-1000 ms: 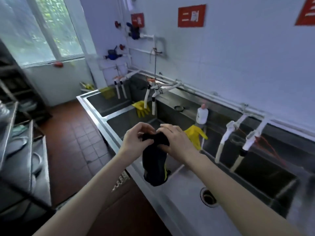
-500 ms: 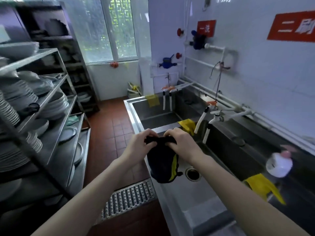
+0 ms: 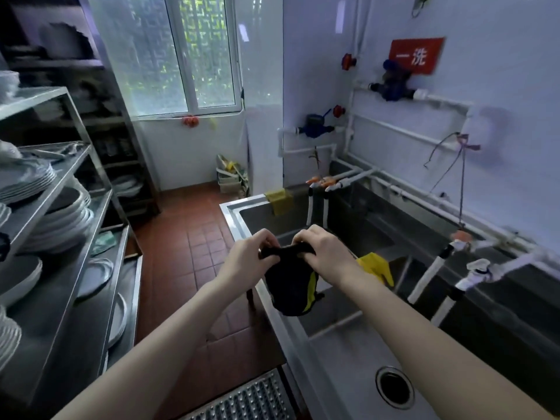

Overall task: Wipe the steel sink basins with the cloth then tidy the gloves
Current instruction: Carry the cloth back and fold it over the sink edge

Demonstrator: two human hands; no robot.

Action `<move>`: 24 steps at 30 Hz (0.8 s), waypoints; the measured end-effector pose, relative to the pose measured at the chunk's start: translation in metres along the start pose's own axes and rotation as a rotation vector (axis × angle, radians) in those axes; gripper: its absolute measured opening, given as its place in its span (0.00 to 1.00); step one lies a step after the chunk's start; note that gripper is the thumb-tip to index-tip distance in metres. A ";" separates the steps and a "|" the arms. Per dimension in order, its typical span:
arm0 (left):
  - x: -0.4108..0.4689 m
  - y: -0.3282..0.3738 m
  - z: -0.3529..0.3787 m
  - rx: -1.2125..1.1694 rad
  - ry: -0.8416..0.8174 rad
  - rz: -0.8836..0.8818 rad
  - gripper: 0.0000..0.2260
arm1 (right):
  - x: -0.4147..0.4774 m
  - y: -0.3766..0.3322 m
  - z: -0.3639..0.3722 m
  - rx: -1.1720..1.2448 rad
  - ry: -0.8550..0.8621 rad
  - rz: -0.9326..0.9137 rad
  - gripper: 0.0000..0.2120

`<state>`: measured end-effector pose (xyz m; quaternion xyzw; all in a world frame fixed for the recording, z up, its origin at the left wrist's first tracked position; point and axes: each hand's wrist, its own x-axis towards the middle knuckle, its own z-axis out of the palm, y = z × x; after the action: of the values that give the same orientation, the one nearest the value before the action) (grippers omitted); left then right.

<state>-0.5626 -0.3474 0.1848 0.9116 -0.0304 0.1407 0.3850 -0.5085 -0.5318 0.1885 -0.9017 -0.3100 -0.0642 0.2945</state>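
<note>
Red-tiled floor (image 3: 197,237) was noted between a steel rack (image 3: 100,207) loaded with plates (image 3: 27,180) on the left and a row of steel sink basins (image 3: 348,359) along the white wall on the right.

Cloth (image 3: 292,286), black with a yellow edge: held in the air above the front rim of the sink, hanging free over the near basin. No contact with the steel was seen.

Left grip (image 3: 248,262): clamped on one end of the cloth's bunched top edge. Right grip (image 3: 324,256): clamped on the other end, with a short twisted band of fabric stretched between the two.

Judgement: the cloth was held up by its top edge so that it could be shaken out or refolded into a pad. Wiping was not yet under way.

Yellow glove (image 3: 375,265): draped over a divider between basins, just behind the right wrist, apparently left to hang. Its near part was covered by the wrist.

Second yellow item (image 3: 278,200): hung over the far end rim. Glove or rag could not be told.

Drain (image 3: 395,386) of the near basin was visible. Floors of the farther basins were dark and partly blocked by the cloth and hands, so their condition could not be assessed. Several fingertips were buried in the fabric. Rack contents were smeared by blur.
</note>
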 end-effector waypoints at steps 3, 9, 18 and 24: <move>0.057 -0.030 0.002 -0.007 -0.050 0.017 0.10 | 0.057 0.026 0.014 -0.007 -0.024 0.020 0.12; 0.162 -0.085 0.013 -0.017 -0.050 -0.026 0.12 | 0.165 0.084 0.043 0.000 -0.059 -0.005 0.11; 0.286 -0.169 0.021 -0.027 -0.106 -0.107 0.09 | 0.299 0.137 0.098 -0.035 -0.076 0.016 0.10; 0.367 -0.246 0.016 -0.043 -0.167 -0.080 0.09 | 0.385 0.159 0.148 -0.065 -0.091 0.083 0.11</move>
<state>-0.1665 -0.1665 0.1061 0.9123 -0.0292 0.0479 0.4057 -0.1160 -0.3475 0.1037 -0.9249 -0.2831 -0.0207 0.2529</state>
